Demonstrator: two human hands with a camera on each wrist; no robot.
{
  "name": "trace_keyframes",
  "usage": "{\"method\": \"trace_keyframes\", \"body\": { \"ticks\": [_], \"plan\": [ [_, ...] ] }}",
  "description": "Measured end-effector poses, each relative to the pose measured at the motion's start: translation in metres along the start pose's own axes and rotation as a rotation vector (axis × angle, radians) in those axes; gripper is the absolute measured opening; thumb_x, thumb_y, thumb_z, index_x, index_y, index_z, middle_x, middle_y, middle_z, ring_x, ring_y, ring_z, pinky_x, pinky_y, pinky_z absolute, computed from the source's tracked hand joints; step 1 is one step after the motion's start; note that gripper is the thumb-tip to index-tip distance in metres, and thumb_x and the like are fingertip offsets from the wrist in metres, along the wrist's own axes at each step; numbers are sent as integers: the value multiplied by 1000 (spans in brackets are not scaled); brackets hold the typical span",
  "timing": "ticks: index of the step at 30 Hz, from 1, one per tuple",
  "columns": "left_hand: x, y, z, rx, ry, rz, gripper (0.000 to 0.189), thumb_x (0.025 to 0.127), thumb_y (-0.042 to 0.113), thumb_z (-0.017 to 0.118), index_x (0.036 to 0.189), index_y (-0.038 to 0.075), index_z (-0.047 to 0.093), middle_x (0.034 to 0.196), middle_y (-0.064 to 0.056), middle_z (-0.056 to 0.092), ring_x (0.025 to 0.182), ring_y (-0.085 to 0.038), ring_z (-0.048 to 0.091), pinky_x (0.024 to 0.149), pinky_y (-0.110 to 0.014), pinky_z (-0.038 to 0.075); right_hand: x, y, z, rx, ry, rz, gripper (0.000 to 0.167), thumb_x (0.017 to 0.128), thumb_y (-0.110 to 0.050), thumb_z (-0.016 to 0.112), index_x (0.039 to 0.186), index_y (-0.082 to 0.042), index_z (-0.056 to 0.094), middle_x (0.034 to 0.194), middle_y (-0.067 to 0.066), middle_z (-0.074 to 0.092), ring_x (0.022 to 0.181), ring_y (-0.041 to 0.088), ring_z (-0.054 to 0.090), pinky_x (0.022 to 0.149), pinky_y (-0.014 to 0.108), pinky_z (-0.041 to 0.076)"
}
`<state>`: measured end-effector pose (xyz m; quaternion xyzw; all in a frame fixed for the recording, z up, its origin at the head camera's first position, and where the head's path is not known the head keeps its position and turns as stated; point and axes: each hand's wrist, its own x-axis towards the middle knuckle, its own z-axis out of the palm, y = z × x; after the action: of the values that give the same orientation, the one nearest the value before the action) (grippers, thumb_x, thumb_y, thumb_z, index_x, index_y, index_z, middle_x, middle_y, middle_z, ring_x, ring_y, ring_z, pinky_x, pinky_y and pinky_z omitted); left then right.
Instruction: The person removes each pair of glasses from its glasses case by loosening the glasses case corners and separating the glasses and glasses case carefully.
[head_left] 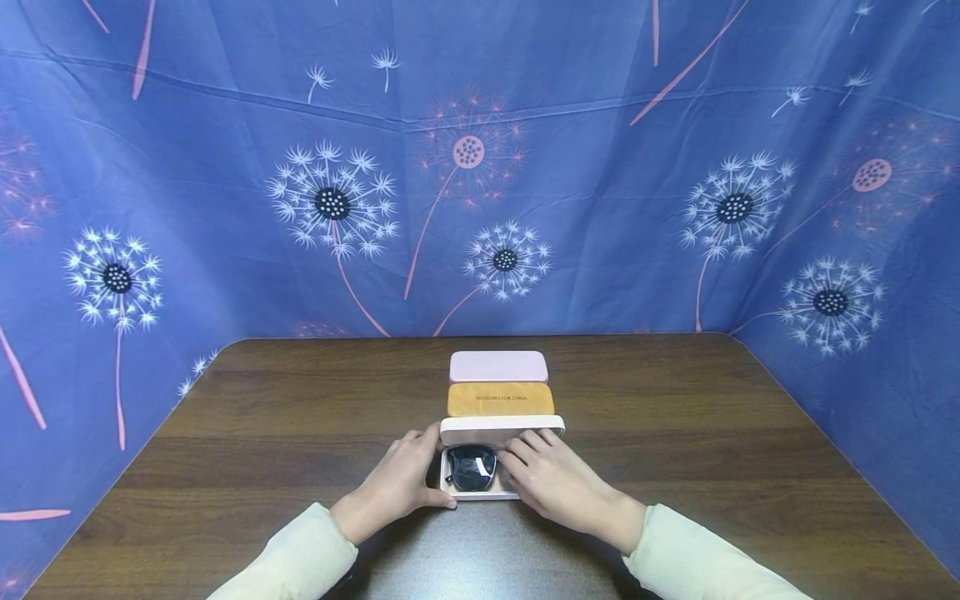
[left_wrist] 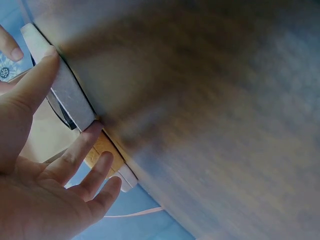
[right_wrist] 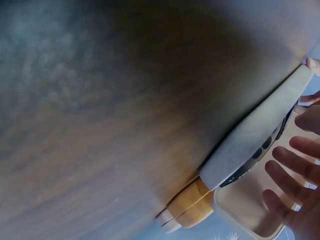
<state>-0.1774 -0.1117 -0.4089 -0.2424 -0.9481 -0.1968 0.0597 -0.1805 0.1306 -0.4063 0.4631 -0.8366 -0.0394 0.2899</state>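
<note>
A white glasses case (head_left: 487, 497) lies on the table with its hinged lid (head_left: 502, 423) raised at the back. Dark folded sunglasses (head_left: 472, 468) rest inside, their right part hidden by the right hand. My left hand (head_left: 396, 477) holds the case's left end, thumb on the front wall (left_wrist: 70, 92) and index finger at the rear corner. Over the case's right half is my right hand (head_left: 558, 487), close to the sunglasses. Its fingers (right_wrist: 290, 165) look spread and slightly bent in the right wrist view, in front of the lid's inner side.
Directly behind the white case lies an orange-yellow case (head_left: 500, 403) with dark lettering. Beyond it is a pale pink case (head_left: 498, 367). All stand in a row on the dark wooden table (head_left: 300, 417). A blue dandelion-print cloth (head_left: 600, 250) hangs behind and beside the table.
</note>
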Motion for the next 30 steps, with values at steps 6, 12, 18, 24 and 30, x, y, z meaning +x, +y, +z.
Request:
{"method": "trace_keyframes", "body": {
  "ticks": [6,12,18,24,30],
  "plan": [
    [0,-1,0,-8,3,5,86,53,41,84,119,4,44,103,-10,66,102,-29,57,88,-46,45,1,-2,5,-58,-7,19,30,77,-28,67,101,-12,60,92,-3,58,82,14,52,68,28,42],
    [1,-2,1,-8,-3,-7,86,53,40,84,119,5,44,105,-10,66,103,-29,56,88,-46,44,4,-3,8,-89,0,43,27,77,-28,66,97,-12,61,87,-2,58,77,14,51,64,28,40],
    [1,-3,1,-10,2,1,85,52,40,85,118,5,44,103,-10,66,102,-30,57,88,-46,45,7,-5,9,-116,-3,58,21,78,-29,63,92,-13,62,83,-2,57,73,14,50,61,27,36],
    [1,-4,2,-6,3,4,84,53,40,84,118,5,44,103,-10,66,102,-29,57,87,-46,45,8,-8,9,-109,-61,91,19,80,-29,62,91,-13,63,83,-2,57,75,15,51,61,28,36],
    [2,-4,2,-23,4,-8,84,52,40,85,118,5,46,100,-8,65,99,-28,57,85,-45,45,11,-9,10,-90,-79,124,16,80,-28,63,87,-14,63,81,-1,55,74,16,51,61,29,37]
  ]
}}
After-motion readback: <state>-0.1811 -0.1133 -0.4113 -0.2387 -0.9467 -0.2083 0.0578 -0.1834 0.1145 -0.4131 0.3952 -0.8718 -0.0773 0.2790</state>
